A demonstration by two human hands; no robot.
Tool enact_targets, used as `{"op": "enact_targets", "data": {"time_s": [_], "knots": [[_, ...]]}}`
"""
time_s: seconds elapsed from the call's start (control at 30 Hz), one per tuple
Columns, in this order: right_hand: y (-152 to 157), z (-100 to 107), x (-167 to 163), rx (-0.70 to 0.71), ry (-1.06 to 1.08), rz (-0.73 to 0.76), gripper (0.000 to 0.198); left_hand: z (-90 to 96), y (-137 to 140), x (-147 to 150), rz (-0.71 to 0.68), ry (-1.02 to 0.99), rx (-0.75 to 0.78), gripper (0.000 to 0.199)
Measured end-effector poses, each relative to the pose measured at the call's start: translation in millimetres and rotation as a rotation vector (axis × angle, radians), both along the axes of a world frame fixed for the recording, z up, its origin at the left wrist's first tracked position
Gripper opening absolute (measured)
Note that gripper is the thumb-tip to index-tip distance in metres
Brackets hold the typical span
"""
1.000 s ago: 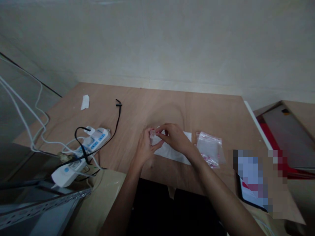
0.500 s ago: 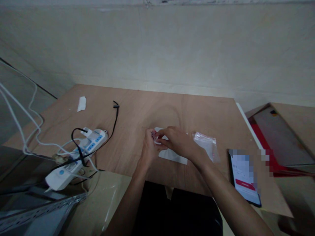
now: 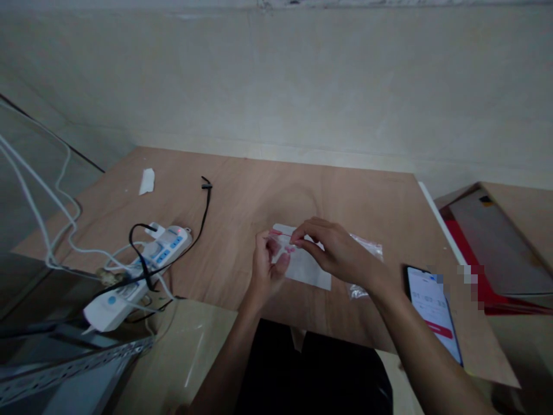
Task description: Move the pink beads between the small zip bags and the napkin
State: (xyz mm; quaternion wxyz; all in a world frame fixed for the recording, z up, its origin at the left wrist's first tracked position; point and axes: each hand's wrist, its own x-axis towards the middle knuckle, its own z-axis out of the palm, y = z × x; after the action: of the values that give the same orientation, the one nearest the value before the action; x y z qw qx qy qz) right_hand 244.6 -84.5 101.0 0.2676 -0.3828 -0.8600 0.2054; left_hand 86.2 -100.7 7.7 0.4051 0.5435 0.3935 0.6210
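Observation:
My left hand [image 3: 265, 268] is curled, with a thin pink strand [image 3: 279, 233] at its fingertips. The strand runs toward my right hand [image 3: 330, 248], whose thumb and forefinger are pinched together at its other end. What exactly the strand is I cannot make out. Beneath both hands lies a white sheet of paper [image 3: 309, 274]. Small pink bits [image 3: 289, 249] show between the hands, over the paper. Partly hidden behind my right hand and wrist is a clear plastic bag [image 3: 372, 248].
To the left, a white power strip [image 3: 168, 245] lies with tangled cables, and a black cable [image 3: 205, 210] reaches up the wooden table [image 3: 242, 196]. A white scrap [image 3: 147, 181] is farther back. A lit phone [image 3: 432, 305] lies at right, beside a red-edged box [image 3: 496, 248].
My right hand has drawn away to the right from my left hand, and the pink strand now shows between them. The left fingers have loosened somewhat. The plastic bag looks shifted or crumpled.

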Motion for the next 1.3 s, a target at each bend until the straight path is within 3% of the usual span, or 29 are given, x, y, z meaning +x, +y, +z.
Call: {"op": "enact_targets", "data": {"time_s": [0.13,0.33,0.53,0.67,0.83,1.0,1.13,1.3], "knots": [[-14,13,4,0.096,0.014,-0.030,0.013,21.7,-8,-1,0.139,0.036,-0.025,0.023],[-33,14,10,0.092,0.139,-0.159,0.011,44.8,-16,-2,0.135,0.037,-0.017,0.022],[-41,3,13,0.026,0.208,-0.234,0.013,40.8,-18,0,0.135,0.112,-0.082,0.018],[-49,-11,11,-0.065,0.402,-0.421,0.004,42.4,-21,3,0.126,0.110,-0.093,0.017],[-56,-27,11,-0.051,0.522,-0.611,0.006,45.2,-28,11,0.113,0.136,-0.126,0.021],[-62,-22,16,-0.141,0.562,-0.562,0.023,43.4,-28,10,-0.059,0.178,-0.166,0.018],[-69,-24,15,-0.239,0.654,-0.553,0.037,44.8,-31,9,-0.069,0.188,-0.176,0.016],[-77,-35,8,-0.353,0.730,-0.563,0.018,46.5,-41,14,-0.064,0.110,-0.202,0.020]]}}
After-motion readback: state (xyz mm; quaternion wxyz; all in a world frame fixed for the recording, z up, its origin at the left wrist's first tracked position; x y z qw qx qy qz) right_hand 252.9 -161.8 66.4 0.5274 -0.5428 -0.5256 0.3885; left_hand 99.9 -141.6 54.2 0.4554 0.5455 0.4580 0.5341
